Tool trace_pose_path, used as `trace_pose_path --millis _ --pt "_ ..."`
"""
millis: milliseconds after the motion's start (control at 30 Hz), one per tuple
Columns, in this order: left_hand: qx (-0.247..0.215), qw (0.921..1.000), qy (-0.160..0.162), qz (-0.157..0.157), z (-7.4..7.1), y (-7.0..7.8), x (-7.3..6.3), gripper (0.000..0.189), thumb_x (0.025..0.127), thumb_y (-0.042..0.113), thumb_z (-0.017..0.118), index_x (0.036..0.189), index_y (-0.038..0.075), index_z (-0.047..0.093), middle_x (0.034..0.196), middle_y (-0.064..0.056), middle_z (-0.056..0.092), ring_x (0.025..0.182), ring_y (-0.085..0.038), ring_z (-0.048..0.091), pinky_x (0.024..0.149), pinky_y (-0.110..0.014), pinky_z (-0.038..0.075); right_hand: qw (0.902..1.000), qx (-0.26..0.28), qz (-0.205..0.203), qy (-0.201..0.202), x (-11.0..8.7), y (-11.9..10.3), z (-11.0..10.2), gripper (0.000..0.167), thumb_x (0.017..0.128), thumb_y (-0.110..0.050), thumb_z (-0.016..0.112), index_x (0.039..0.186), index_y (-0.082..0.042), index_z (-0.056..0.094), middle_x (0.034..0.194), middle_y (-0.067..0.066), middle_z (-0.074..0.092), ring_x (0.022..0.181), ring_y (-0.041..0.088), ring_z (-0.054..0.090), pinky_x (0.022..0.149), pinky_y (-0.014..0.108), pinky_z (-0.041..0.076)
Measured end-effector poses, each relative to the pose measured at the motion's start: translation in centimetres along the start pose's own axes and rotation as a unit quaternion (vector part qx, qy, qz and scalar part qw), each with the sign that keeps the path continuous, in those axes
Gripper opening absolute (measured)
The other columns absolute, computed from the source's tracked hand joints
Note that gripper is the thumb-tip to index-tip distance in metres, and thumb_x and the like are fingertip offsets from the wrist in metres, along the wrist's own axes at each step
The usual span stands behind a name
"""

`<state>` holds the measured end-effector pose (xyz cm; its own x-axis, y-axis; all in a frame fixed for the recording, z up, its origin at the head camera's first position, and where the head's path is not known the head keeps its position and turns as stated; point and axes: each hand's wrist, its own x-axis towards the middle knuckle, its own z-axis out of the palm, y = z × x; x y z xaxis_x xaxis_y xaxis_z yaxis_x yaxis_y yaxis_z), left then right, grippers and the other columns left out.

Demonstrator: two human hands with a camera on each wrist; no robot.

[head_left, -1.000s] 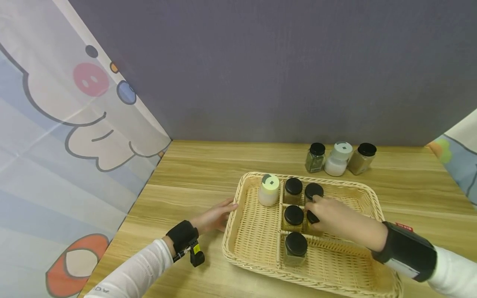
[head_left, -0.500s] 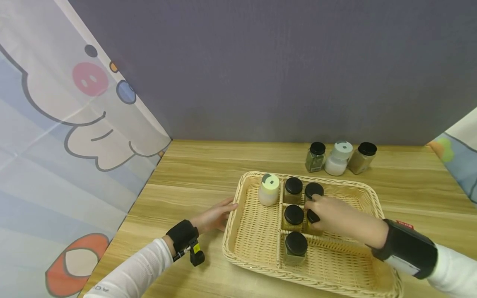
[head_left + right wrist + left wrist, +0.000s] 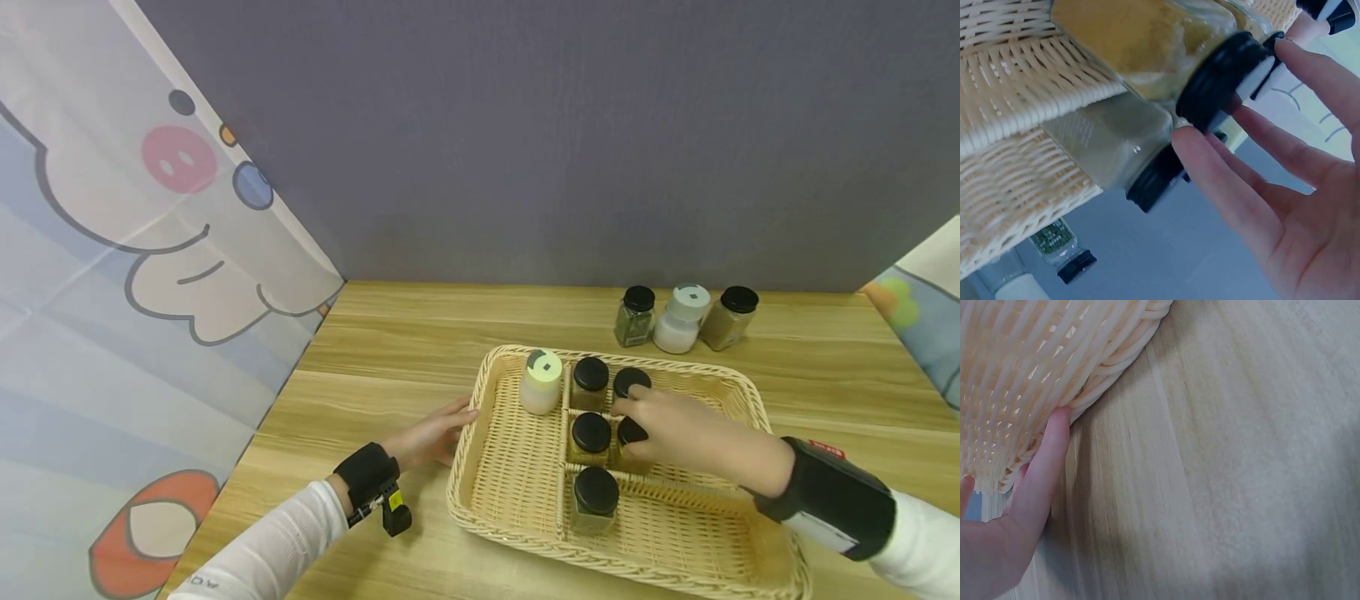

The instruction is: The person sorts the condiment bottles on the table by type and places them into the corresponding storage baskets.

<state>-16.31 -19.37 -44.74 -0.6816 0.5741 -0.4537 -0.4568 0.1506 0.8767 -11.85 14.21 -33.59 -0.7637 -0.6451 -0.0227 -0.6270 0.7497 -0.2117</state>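
My left hand (image 3: 431, 437) lies against the left outer side of a divided wicker basket (image 3: 517, 546), fingers extended; in the left wrist view a fingertip touches the weave. My right hand (image 3: 675, 433) is over the basket's middle compartments, at a glass jar (image 3: 1141, 37) of yellow powder with a black lid. In the right wrist view its fingers are spread loosely about that lid, fingertips right at the rim. Beside it stand another black-lidded jar (image 3: 591, 437) and, behind, two more, one a greyish jar (image 3: 1110, 137). The jar's lower body is hidden by my hand in the head view.
A white-lidded jar (image 3: 541, 383) stands in the left compartment, and a black-lidded jar (image 3: 595, 500) in the front one. Behind the basket, a green herb jar (image 3: 635, 318), a white jar (image 3: 678, 321) and a tan jar (image 3: 727, 319) line the wooden table (image 3: 360, 358) near the grey wall.
My right hand has drawn slightly right, its fingers loosening, and more of the yellow jar's lid shows. The left hand and the basket have stayed in place.
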Motion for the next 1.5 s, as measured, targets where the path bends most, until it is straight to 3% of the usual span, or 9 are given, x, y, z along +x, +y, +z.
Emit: trace_pose_path --millis 400,633,800,1133,1300,1500 --pt "0.003 1.0000 -0.002 0.004 0.0 0.0 0.0 0.060 0.094 0.036 0.039 0.143 0.022 0.009 0.138 -0.019 0.031 0.120 -0.038 0.036 0.084 -0.057 0.040 0.9985 -0.005 -0.039 0.037 -0.2 0.6 -1.8 0.029 0.076 -0.024 0.068 0.099 -0.007 0.062 0.087 0.004 0.056 0.063 0.008 0.053 0.050 0.020 0.045" --pt "0.000 1.0000 -0.001 0.004 -0.1 0.0 0.0 0.060 0.093 0.036 0.040 0.143 0.023 0.010 0.139 -0.018 0.030 0.121 -0.037 0.035 0.085 -0.057 0.039 0.9997 0.004 -0.002 0.023 -0.1 1.4 -3.1 0.031 0.079 -0.024 0.065 0.103 -0.005 0.061 0.097 0.012 0.059 0.066 0.013 0.059 0.056 0.026 0.049" --pt "0.000 1.0000 -0.002 0.005 -0.1 0.0 0.1 0.060 0.093 0.036 0.040 0.143 0.023 0.010 0.139 -0.018 0.030 0.122 -0.037 0.034 0.085 -0.057 0.039 0.9990 0.011 -0.008 0.043 0.3 2.7 -3.5 0.031 0.077 -0.019 0.067 0.100 0.001 0.061 0.093 0.014 0.062 0.073 0.023 0.062 0.061 0.032 0.052" --pt "0.006 1.0000 0.001 0.007 -0.1 -0.1 0.2 0.059 0.093 0.036 0.041 0.143 0.022 0.012 0.136 -0.019 0.034 0.118 -0.036 0.039 0.083 -0.056 0.041 0.9987 0.026 0.028 0.034 1.1 4.7 -4.5 0.032 0.080 -0.018 0.064 0.105 0.002 0.060 0.094 0.013 0.061 0.075 0.024 0.060 0.063 0.036 0.051" --pt "0.005 1.0000 0.000 0.006 -0.1 -0.2 0.2 0.060 0.093 0.035 0.041 0.143 0.022 0.011 0.136 -0.020 0.034 0.117 -0.036 0.040 0.082 -0.056 0.042 0.9979 0.032 0.053 0.020 1.9 5.9 -5.1 0.029 0.081 -0.015 0.063 0.104 0.003 0.060 0.089 0.011 0.061 0.071 0.020 0.059 0.056 0.032 0.049" --pt "0.005 1.0000 0.001 0.005 -0.1 -0.2 0.1 0.061 0.093 0.037 0.040 0.143 0.020 0.010 0.135 -0.021 0.034 0.118 -0.037 0.039 0.083 -0.056 0.042 0.9962 0.026 0.081 0.020 2.7 7.9 -5.5 0.029 0.083 -0.016 0.059 0.103 0.004 0.061 0.089 0.012 0.061 0.077 0.023 0.057 0.062 0.037 0.048"
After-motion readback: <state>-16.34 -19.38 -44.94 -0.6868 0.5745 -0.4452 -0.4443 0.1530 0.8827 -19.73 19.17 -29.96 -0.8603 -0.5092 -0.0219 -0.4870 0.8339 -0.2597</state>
